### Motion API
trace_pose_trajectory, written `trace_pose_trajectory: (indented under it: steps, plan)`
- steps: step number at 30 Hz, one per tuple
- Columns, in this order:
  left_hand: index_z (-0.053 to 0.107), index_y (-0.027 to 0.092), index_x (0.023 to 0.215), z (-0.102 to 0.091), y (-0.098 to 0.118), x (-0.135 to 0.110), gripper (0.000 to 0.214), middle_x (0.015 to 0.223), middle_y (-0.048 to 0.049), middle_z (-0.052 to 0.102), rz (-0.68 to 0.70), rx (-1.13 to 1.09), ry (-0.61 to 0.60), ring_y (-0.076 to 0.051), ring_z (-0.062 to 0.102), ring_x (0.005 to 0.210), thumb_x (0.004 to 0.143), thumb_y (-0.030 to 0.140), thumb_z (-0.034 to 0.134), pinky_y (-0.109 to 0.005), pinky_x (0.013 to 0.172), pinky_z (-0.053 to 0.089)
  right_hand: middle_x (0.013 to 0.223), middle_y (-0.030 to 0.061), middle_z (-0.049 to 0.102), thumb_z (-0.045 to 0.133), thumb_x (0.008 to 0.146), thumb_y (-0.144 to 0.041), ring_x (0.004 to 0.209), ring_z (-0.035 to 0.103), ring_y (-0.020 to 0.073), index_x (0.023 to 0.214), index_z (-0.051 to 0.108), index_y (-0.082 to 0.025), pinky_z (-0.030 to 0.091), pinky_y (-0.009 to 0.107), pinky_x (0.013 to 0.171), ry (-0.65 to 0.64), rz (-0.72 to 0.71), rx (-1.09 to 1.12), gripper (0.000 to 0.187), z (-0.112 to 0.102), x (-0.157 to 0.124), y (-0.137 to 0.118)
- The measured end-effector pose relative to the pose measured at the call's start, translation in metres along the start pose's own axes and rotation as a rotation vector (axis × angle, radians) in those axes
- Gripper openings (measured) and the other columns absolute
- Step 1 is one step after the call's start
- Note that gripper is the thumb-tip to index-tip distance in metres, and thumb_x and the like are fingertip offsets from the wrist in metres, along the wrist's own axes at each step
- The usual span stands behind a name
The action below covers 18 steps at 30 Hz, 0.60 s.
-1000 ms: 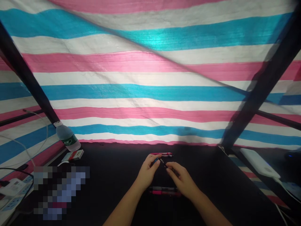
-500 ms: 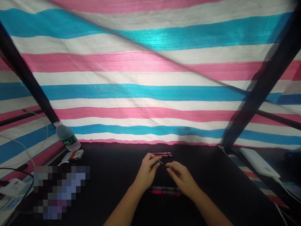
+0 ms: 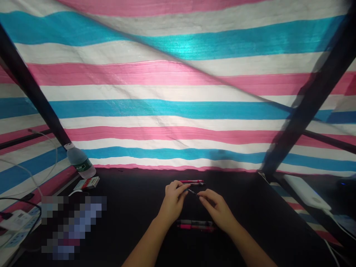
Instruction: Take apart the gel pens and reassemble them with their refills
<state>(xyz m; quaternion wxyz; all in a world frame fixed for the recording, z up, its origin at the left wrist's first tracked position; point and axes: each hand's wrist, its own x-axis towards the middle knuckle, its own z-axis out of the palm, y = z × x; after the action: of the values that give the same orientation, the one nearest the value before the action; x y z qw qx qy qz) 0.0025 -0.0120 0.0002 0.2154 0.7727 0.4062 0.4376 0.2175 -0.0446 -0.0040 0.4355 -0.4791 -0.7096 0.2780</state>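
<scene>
Between my two hands, a thin dark pen (image 3: 193,192) slants down to the right above the black table (image 3: 130,215). My left hand (image 3: 175,198) pinches its upper left end with thumb and fingers. At the lower right end, the thumb and fingertips of my right hand (image 3: 215,207) close on it. Whether it is a whole pen or an inner part is too small to tell. Just beyond my left hand lie red and white pens (image 3: 196,181), partly covered by its fingers. Nearer to me, several pens with red and dark barrels (image 3: 191,225) lie side by side between my forearms.
A water bottle (image 3: 81,161) and a small box (image 3: 88,183) stand at the back left, near a blurred-out area. A power strip (image 3: 19,235) with cables runs along the left edge. To the right is a white power bank (image 3: 307,193). Striped sheeting (image 3: 172,111) encloses the table.
My right hand has shifted slightly right, away from my left, and a longer stretch of the thin pen shows between them. The pens on the table have not moved.
</scene>
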Motion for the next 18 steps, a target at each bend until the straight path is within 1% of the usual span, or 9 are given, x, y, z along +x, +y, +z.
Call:
trace_pose_trajectory:
  steps: [3,6,11,13,15,18]
  plan:
    - [0.073,0.034,0.123,0.0,0.0004,0.0002,0.033,0.103,-0.008,0.065,-0.001,-0.004,-0.002,-0.026,0.057,0.1,0.098,0.023,0.056,-0.042,0.092,0.04,0.089,0.0061,0.069,0.055,0.099,-0.044,0.083,0.064,0.0234,0.103,0.076,-0.022,0.052,0.035,0.075,0.02,0.005,0.008,0.031,0.0001,0.0002,0.0012]
    - [0.073,0.034,0.123,-0.0007,0.0003,0.0002,0.033,0.102,-0.0076,0.065,0.013,0.017,-0.01,-0.026,0.057,0.1,0.098,0.023,0.055,-0.042,0.092,0.04,0.084,0.0052,0.067,0.056,0.099,-0.043,0.079,0.063,0.0226,0.104,0.077,-0.022,0.052,0.034,0.071,-0.002,-0.001,-0.012,0.03,-0.001,0.0002,-0.0001]
    - [0.07,0.036,0.128,-0.0043,0.0008,0.0004,0.041,0.105,-0.0075,0.066,0.07,0.143,-0.083,-0.025,0.057,0.101,0.097,0.015,0.052,-0.042,0.091,0.037,0.079,0.0029,0.063,0.059,0.097,-0.041,0.074,0.062,0.0209,0.1,0.078,-0.023,0.05,0.033,0.069,-0.033,0.032,-0.005,0.026,-0.0013,0.0009,-0.0006]
    - [0.07,0.037,0.129,-0.0051,0.0026,0.0006,0.043,0.107,-0.0075,0.067,0.092,0.181,-0.124,-0.026,0.056,0.102,0.098,0.014,0.051,-0.043,0.09,0.035,0.078,0.002,0.063,0.063,0.094,-0.043,0.073,0.061,0.0202,0.099,0.077,-0.022,0.049,0.032,0.067,-0.036,0.083,0.069,0.026,-0.0003,0.0013,0.0013]
    - [0.07,0.038,0.128,-0.0045,0.0053,0.0006,0.042,0.106,-0.0068,0.069,0.096,0.186,-0.162,-0.025,0.056,0.102,0.099,0.014,0.051,-0.042,0.089,0.034,0.078,0.0012,0.064,0.068,0.09,-0.047,0.073,0.062,0.0199,0.101,0.075,-0.021,0.049,0.032,0.068,-0.034,0.14,0.191,0.029,-0.0001,0.0014,0.0028]
    - [0.071,0.037,0.126,-0.0004,0.0089,-0.0003,0.036,0.104,-0.005,0.072,0.058,0.095,-0.185,-0.025,0.059,0.099,0.098,0.019,0.055,-0.041,0.09,0.033,0.09,0.0035,0.07,0.076,0.084,-0.048,0.085,0.066,0.0223,0.112,0.07,-0.023,0.052,0.034,0.077,-0.035,0.195,0.396,0.039,-0.0019,0.0009,0.0027]
